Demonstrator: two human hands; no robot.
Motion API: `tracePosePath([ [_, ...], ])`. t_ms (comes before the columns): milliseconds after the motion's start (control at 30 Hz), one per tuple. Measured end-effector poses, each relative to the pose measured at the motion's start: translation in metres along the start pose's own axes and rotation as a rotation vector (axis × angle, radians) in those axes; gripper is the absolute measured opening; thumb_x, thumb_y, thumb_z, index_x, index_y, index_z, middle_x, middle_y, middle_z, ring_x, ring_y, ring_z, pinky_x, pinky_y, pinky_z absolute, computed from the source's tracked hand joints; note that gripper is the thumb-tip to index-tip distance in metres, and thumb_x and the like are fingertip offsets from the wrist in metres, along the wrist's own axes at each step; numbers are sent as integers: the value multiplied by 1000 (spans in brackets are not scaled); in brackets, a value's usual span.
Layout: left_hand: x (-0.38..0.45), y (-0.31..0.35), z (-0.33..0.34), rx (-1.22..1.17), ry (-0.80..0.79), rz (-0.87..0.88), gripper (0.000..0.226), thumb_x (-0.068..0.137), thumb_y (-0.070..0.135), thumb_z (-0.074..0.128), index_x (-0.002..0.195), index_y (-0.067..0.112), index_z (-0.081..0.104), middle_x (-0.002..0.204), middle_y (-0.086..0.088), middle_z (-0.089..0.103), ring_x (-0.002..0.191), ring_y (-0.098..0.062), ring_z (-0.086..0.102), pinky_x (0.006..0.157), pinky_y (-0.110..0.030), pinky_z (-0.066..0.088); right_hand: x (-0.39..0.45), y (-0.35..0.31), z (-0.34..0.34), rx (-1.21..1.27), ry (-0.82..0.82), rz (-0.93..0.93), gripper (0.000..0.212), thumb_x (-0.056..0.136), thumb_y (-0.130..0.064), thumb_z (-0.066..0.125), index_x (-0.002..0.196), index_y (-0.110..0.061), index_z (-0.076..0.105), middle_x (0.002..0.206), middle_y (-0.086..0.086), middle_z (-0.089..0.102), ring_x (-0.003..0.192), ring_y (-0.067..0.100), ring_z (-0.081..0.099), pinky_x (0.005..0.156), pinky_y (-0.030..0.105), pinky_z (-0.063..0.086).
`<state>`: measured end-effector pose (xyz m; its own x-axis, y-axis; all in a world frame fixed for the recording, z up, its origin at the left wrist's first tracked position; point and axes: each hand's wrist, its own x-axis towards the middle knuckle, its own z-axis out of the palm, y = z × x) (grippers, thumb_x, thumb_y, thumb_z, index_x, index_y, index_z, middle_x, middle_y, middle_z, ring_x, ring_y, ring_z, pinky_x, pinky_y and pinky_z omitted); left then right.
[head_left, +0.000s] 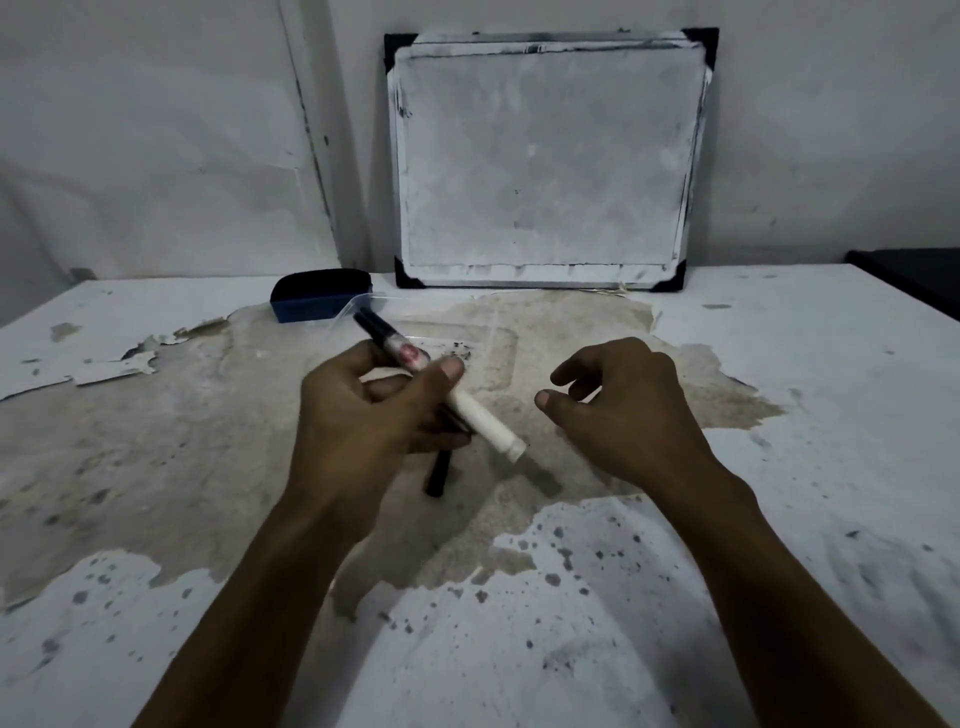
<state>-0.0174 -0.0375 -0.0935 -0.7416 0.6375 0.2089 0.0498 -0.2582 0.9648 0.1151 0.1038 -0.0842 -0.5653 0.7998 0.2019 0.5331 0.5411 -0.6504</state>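
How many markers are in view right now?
2. A white marker is pinched in the left hand; a black marker pokes out beneath that same hand. Others may be hidden.

Both my forearms stretched out front, left hand (374, 410) curled tight with thumb on top, right hand (623, 410) loose, fingers half-curled.

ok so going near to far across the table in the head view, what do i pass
left hand gripping the marker → blue eraser → whiteboard propped up at the back; the right hand is level with the left, so it has no separate place
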Motion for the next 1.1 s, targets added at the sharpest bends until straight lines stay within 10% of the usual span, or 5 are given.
tracePosePath([
  [200,-2,-9,4,402,36,32,19,81,16,78,94,11,65,69,-8,79,59,-23,76,54,-36,62,0,0,0,2,-6,-4,33,79,-41,72,106,-21,71,97,2,70,94,19,65,87,39,54],
  [433,2,11,-3,-137,82,4,25,71,26,75,89,11,67,64,-3,75,52,-17,72,46,-24,56,1,1,-1,19,9,-8,33,79,-40,72,105,-20,72,99,3,71,97,19,65,88,41,54],
  [667,-7,-1,10,174,279,484,16,86,17,75,92,18,61,63,8,72,46,-4,66,40,-15,48,2,2,-1,13,26,-10,33,79,-41,72,106,-21,71,98,2,71,92,18,67,87,40,55],
  [800,-9,-18,18,560,74,280,22,80,21,80,82,22,58,78,4,74,60,-2,73,50,-21,58,2,2,-1,4,23,-7,33,79,-40,72,105,-21,72,97,1,71,93,18,66,87,41,55],
  [1100,0,-1,5,50,291,121,19,85,21,75,78,13,59,43,2,61,30,-6,32,35,-19,28,4,4,0,30,33,-46,29,79,-35,73,105,-20,73,93,0,73,82,15,68,81,33,56],
])
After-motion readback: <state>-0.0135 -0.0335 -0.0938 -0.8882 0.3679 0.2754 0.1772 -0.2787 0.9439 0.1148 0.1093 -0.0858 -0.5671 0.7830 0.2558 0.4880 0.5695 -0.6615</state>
